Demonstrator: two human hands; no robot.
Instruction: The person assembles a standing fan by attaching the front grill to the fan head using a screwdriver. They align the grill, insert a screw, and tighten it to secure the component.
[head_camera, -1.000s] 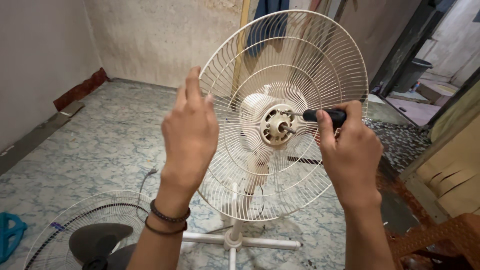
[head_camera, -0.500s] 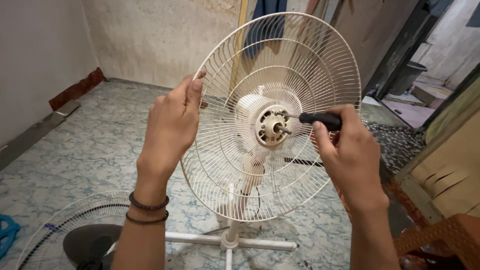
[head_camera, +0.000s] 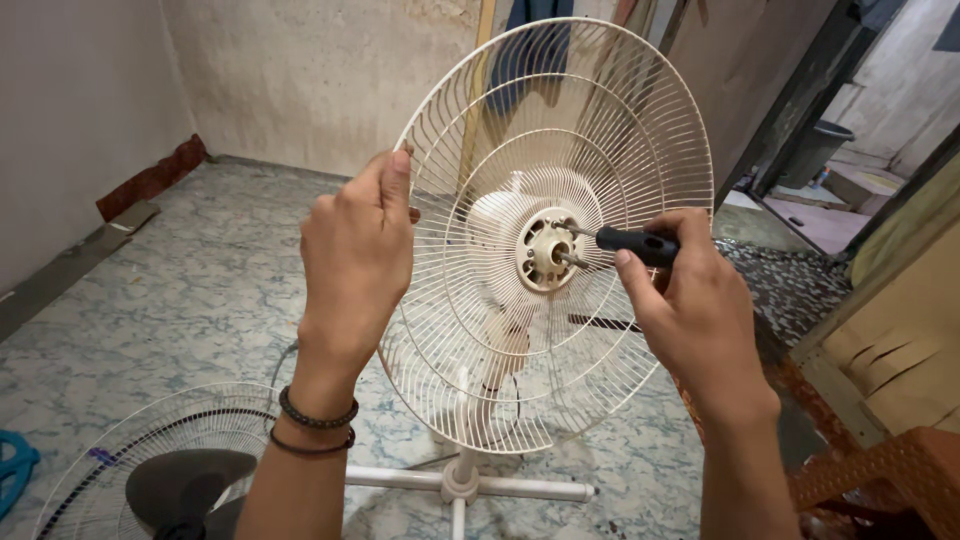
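At the fan hub (head_camera: 545, 250), right hand (head_camera: 700, 320) holds screwdriver (head_camera: 625, 240).

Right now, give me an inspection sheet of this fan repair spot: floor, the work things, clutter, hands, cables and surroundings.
Surface: marbled blue-grey floor, worn.
Job's things: white rear fan guard on its motor hub, upright on a white cross-shaped stand base; black-handled screwdriver, tip at the hub.
Clutter: second wire guard flat on the floor with a dark fan blade on it; blue object at the left edge.
Hands: left hand grips the guard's rim; right hand holds the screwdriver.
Cables: thin grey cable on the floor.
Surroundings: stained walls, open doorway, dark bin outside.
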